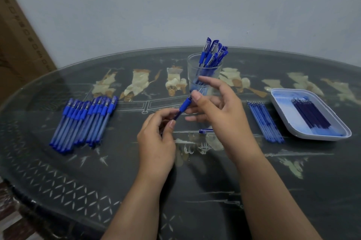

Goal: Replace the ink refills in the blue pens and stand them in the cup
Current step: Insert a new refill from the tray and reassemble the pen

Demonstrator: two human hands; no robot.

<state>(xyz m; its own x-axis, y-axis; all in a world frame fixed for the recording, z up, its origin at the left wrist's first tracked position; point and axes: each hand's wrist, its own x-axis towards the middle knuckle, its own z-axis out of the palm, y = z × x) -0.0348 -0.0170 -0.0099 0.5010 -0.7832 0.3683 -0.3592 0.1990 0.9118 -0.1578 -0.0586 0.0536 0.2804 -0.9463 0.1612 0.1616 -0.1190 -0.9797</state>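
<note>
A blue pen [184, 106] held mid-air, centre frame
Left hand [156, 138] grips its body, right hand [218, 107] pinches its tip; a slip could knock the cup [193, 71] just behind

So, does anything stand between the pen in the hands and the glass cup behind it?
Nothing visible does. The pen, held by the left hand and right hand, is just in front of the glass cup. The pens in the cup lean right, so its left side is free.
</note>
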